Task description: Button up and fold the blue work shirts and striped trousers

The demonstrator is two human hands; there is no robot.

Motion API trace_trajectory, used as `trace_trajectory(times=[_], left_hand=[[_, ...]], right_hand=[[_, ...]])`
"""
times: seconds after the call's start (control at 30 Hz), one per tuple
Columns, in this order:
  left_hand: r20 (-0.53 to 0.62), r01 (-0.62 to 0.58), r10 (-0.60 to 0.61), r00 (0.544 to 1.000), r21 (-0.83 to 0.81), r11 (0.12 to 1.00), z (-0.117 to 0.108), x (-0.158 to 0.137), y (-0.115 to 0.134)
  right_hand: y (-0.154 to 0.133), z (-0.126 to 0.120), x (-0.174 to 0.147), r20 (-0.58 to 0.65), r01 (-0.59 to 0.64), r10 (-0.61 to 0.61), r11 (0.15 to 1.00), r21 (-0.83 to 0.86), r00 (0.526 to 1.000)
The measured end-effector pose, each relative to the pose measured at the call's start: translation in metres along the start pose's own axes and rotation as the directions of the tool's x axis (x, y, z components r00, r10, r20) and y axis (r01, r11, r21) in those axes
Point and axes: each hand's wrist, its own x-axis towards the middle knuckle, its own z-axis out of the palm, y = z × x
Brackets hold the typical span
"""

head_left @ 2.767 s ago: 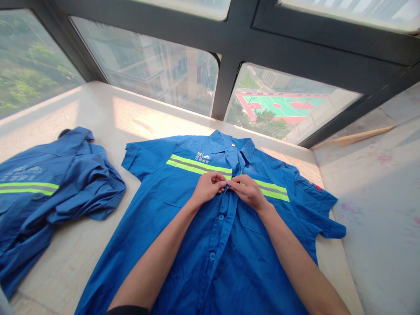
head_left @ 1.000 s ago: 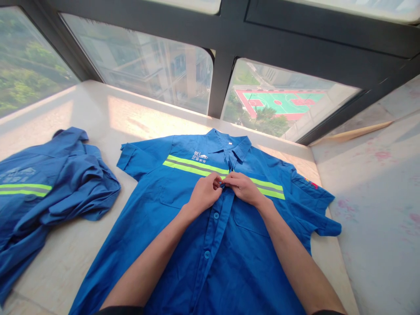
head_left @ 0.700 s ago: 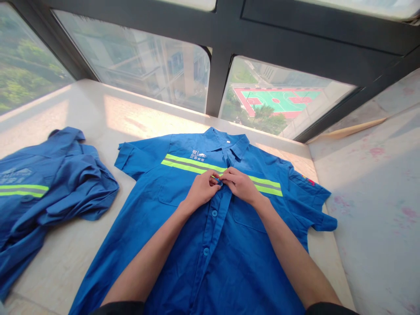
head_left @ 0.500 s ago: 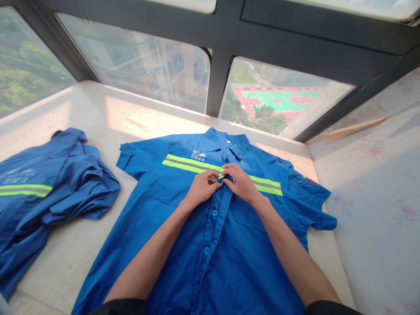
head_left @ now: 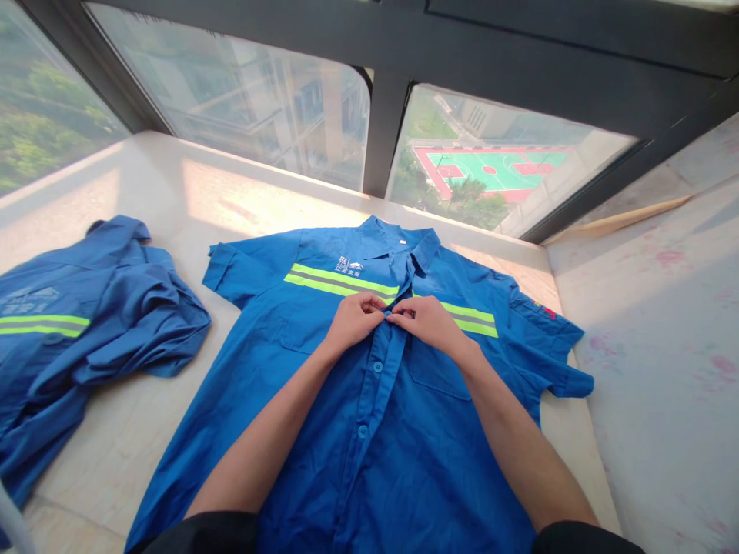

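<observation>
A blue short-sleeved work shirt (head_left: 323,400) lies spread out front side up, its collar toward the window. Yellow-green and grey reflective bands cross its chest. At the middle of the chest, my left hand (head_left: 356,319) pinches the front placket beside a blue button (head_left: 388,314). From the other side, my right hand (head_left: 426,319) pinches the facing edge, its thumb at the same button. The fingertips of both hands nearly meet there. Two more buttons, a middle one (head_left: 378,367) and a lower one (head_left: 362,432), show farther down the placket.
A second blue work shirt (head_left: 115,308) lies rumpled at the left on the pale stone sill (head_left: 231,208). Dark-framed windows (head_left: 386,131) stand behind, with a sports court outside. A flower-patterned wall (head_left: 663,369) borders the right side.
The fingers of my right hand have curled in and come down to the button. The collar opening above is less covered. The view has shifted slightly.
</observation>
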Motion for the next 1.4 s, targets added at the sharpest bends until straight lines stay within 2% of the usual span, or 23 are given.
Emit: trace_trajectory(times=[0.13, 0.3, 0.47, 0.57, 0.63, 0.87, 1.03, 1.2, 1.4], left_hand=[[0.006, 0.001, -0.001, 1.000, 0.001, 1.000, -0.001, 0.001, -0.001], [-0.005, -0.033, 0.033, 0.999, 0.069, 0.997, 0.001, -0.001, 0.001], [-0.057, -0.151, 0.176, 0.983, 0.306, 0.940, 0.006, -0.006, 0.006], [-0.054, -0.176, 0.230, 0.972, 0.482, 0.858, 0.005, -0.008, 0.009], [-0.030, -0.182, 0.233, 0.972, 0.535, 0.825, 0.003, -0.008, 0.010], [0.039, -0.193, 0.213, 0.976, 0.603, 0.774, 0.001, -0.009, 0.012], [0.029, -0.201, 0.248, 0.968, 0.679, 0.706, 0.005, -0.013, 0.012], [0.146, -0.280, 0.258, 0.955, 0.728, 0.626, 0.003, -0.014, 0.012], [0.120, -0.259, 0.247, 0.962, 0.695, 0.671, -0.001, -0.011, 0.010]], right_hand=[[-0.005, 0.002, -0.001, 0.004, -0.070, 0.070, 0.992, 0.104, 0.998], [-0.007, 0.009, 0.001, -0.021, -0.072, 0.071, 0.996, -0.046, 0.997], [-0.007, 0.015, 0.000, -0.036, 0.007, -0.016, 0.969, -0.246, 0.999], [-0.007, 0.016, 0.000, 0.012, 0.058, -0.057, 0.952, -0.300, 0.998], [-0.006, 0.016, 0.000, 0.028, 0.053, -0.047, 0.952, -0.302, 0.999], [-0.003, 0.014, 0.000, 0.053, 0.063, -0.051, 0.960, -0.274, 0.997], [-0.002, 0.011, 0.000, 0.073, 0.061, -0.043, 0.960, -0.273, 0.996], [-0.004, 0.011, 0.000, 0.075, 0.033, -0.014, 0.965, -0.260, 0.997], [-0.003, 0.013, -0.003, 0.079, 0.053, -0.031, 0.956, -0.289, 0.996]])
